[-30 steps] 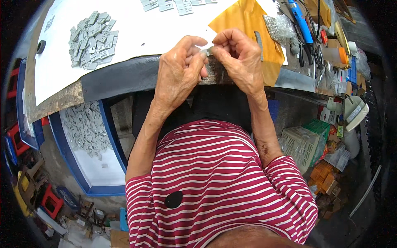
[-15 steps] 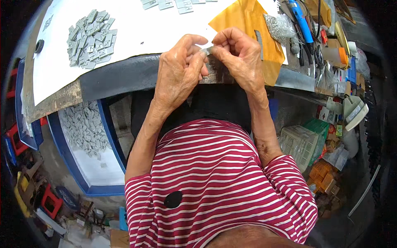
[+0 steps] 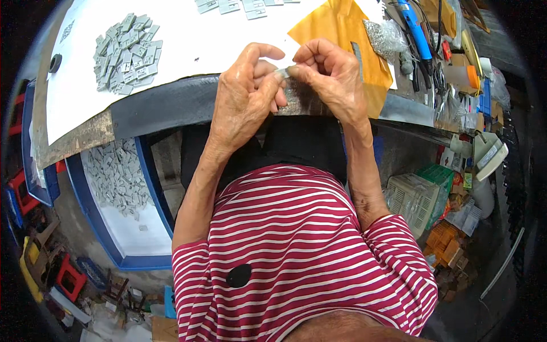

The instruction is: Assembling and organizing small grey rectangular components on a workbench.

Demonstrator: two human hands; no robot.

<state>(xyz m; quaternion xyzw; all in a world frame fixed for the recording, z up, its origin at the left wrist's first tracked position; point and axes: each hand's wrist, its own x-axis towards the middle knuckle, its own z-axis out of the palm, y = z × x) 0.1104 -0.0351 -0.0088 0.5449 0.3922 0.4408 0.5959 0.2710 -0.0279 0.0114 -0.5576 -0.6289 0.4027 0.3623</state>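
Both my hands meet above the front edge of the workbench, pinching a small grey plastic piece [image 3: 283,73] between them. My left hand [image 3: 244,100] grips its left side with thumb and fingers. From the other side, the thumb and fingertips of my right hand [image 3: 335,80] are closed on it. Fingers cover much of the piece, so its details cannot be made out. A heap of flat grey plastic pieces [image 3: 128,56] lies on white paper [image 3: 185,48] to the left. More grey pieces [image 3: 253,8] lie in a row at the far edge of view.
A yellow-brown envelope [image 3: 325,27] lies right of my hands, with a bag of tiny metal parts [image 3: 377,41] beside it. Beyond is a blue electric screwdriver [image 3: 415,28]. Below left, a blue-rimmed tray [image 3: 128,262] holds many grey pieces. A black ring [image 3: 55,63] sits far left.
My hands stay in almost the same place, still pinching the grey piece. The fingers have shifted slightly, and a little more of the piece shows between them.
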